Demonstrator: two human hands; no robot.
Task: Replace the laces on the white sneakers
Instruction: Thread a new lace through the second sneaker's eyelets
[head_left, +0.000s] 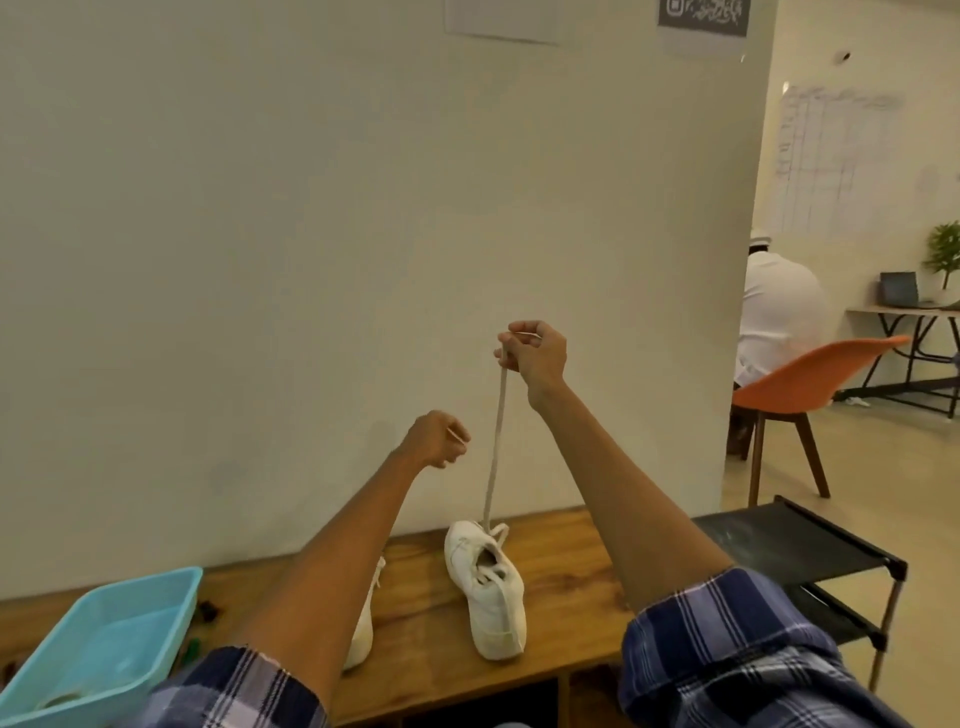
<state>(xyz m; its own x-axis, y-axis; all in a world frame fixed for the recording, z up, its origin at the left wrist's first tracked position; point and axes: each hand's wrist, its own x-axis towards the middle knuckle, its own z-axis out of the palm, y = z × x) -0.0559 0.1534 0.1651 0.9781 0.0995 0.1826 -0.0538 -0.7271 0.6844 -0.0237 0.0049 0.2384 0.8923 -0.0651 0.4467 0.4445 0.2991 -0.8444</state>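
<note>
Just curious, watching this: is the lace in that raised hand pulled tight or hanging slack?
Tight. The lace runs in a straight line from the right hand down to the sneaker on the bench.

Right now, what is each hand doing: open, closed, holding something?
Left hand: curled, pinching what looks like a lace end.
Right hand: closed on the white lace, pulled up taut from the sneaker.
</note>
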